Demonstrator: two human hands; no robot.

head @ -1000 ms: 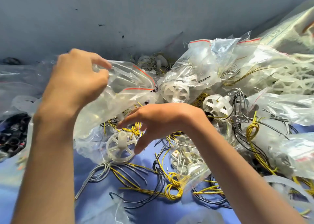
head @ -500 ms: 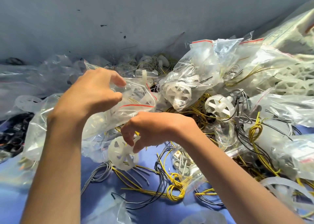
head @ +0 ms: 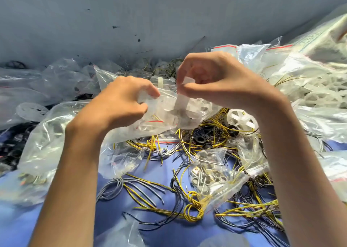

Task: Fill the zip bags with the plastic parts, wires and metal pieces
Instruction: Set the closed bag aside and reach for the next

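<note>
Because the blue work surface point(head: 159, 233) is covered almost to its far edge with loose things, a dropped piece is hard to find here again. The heap of filled zip bags point(head: 309, 81) lies toward the far right corner, and a tangle of yellow wires point(head: 193, 209) spreads over the middle and the near right. Above the middle hangs the open zip bag point(head: 169, 115), soft and wrinkled. Nearer to the person lies a small bag of metal pieces point(head: 212, 175); I cannot tell if that one is sealed. The left hand point(head: 120, 104) grips the mouth of the hanging bag with curled fingers. The right hand point(head: 221, 81) pinches a white plastic part point(head: 185, 81) just at this mouth. I think the mouth can fold shut, since only one side looks held; then the part catches on the film and falls among the wires.
</note>
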